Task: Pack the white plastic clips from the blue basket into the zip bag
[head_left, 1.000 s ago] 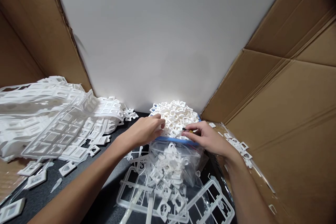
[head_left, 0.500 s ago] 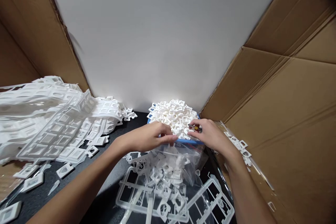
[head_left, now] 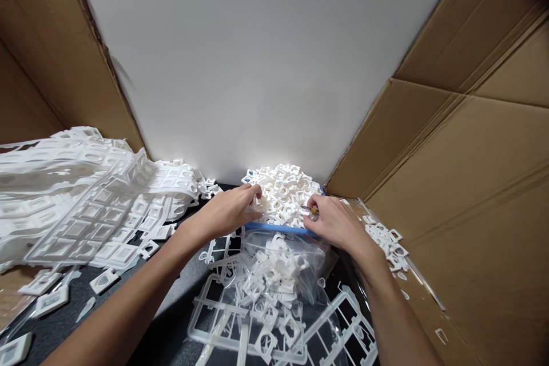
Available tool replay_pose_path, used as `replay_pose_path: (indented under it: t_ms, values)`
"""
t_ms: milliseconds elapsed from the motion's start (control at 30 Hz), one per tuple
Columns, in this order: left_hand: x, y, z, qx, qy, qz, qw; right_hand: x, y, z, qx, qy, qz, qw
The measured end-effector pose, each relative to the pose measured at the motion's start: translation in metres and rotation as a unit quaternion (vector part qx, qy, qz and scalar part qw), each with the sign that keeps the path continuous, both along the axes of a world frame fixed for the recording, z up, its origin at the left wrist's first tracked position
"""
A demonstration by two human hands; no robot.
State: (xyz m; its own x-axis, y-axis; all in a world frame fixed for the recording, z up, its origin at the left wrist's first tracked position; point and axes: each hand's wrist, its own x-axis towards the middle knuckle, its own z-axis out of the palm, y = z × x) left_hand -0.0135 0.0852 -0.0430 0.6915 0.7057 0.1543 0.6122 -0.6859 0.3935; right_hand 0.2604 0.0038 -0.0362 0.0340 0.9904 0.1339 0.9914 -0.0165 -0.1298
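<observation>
A heap of small white frame-like plastic pieces (head_left: 285,191) fills a blue bin (head_left: 281,229). My left hand (head_left: 229,210) is over the bin's left side, thumb and forefinger apart, with nothing visible between them. On the right side of the heap, my right hand (head_left: 334,218) is closed around a small tool (head_left: 309,209) with a metal tip and a yellow part; the rest is hidden in the fingers. Just in front of the bin lies a clear plastic bag (head_left: 315,254) with more white pieces in and around it.
Stacked white moulded sheets (head_left: 86,200) cover the left side. Empty white sprue frames (head_left: 240,337) lie nearest me. Loose pieces (head_left: 388,243) rest along the right cardboard wall (head_left: 472,200). A white panel (head_left: 266,68) stands behind the bin.
My left hand has moved back and left, from the bin's front rim to its left side, and its fingers have parted. My right hand has shifted slightly left with the tool.
</observation>
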Motion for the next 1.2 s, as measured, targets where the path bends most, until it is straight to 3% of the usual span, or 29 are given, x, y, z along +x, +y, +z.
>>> replay_pose_path:
  t_ms: [100, 200, 333, 400, 433, 600, 733, 1000, 1200]
  values:
    - [-0.001, -0.001, 0.000, -0.004, 0.006, -0.011, 1.000, 0.005, -0.002, 0.007, 0.029, 0.093, 0.002, 0.995]
    - [-0.001, 0.000, -0.001, 0.003, 0.016, -0.023, 1.000, 0.005, -0.008, 0.018, 0.047, 0.206, 0.046, 0.976]
    - [0.002, -0.002, -0.004, 0.024, 0.044, -0.038, 0.998, -0.002, -0.015, 0.028, -0.099, 0.289, 0.170, 0.937]
    - [0.004, -0.004, -0.005, 0.035, 0.059, -0.038, 0.997, -0.002, -0.015, 0.029, -0.135, 0.299, 0.185, 0.926]
    - [0.005, -0.005, -0.006, 0.041, 0.066, -0.038, 0.996, 0.000, -0.013, 0.028, -0.118, 0.299, 0.171, 0.932]
    - [0.010, -0.008, -0.011, 0.076, 0.087, -0.050, 0.992, 0.030, -0.003, 0.013, 0.055, 0.179, 0.023, 0.982]
    - [0.017, -0.010, -0.017, 0.109, 0.093, -0.040, 0.989, 0.042, -0.003, 0.007, 0.034, 0.120, 0.007, 0.992]
    - [0.013, -0.002, -0.023, 0.132, 0.085, -0.060, 0.986, -0.005, 0.000, -0.005, 0.028, -0.091, 0.020, 0.995]
    - [0.013, 0.004, -0.025, 0.128, 0.056, -0.064, 0.988, -0.003, 0.000, -0.008, 0.022, -0.134, 0.013, 0.991]
